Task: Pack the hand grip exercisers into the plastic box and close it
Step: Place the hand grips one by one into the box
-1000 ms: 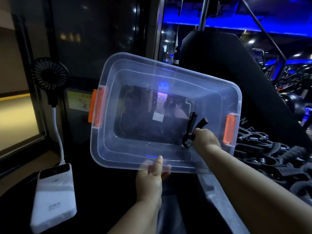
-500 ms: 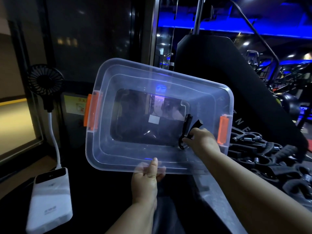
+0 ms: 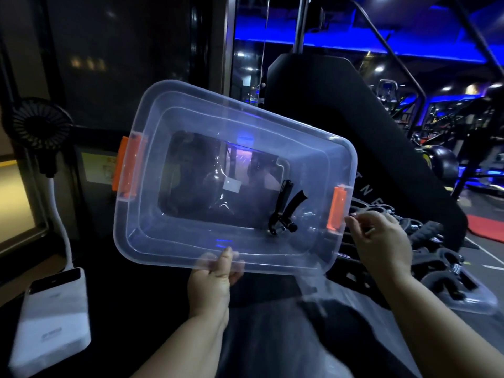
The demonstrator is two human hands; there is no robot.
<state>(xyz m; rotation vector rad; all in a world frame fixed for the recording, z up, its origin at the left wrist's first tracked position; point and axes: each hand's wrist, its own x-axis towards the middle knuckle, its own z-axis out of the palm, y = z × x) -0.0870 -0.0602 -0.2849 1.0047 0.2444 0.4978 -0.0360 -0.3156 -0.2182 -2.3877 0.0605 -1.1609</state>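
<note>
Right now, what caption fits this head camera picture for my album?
Left hand tilts the clear plastic box; one black hand grip exerciser lies inside, right hand empty.

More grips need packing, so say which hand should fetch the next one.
Right. The right hand is empty beside the pile of black spring hand grip exercisers, while the left hand grips the clear plastic box by its near rim.

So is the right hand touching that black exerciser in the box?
Apart. The head view shows the right hand outside the box, clear of the exerciser.
</note>
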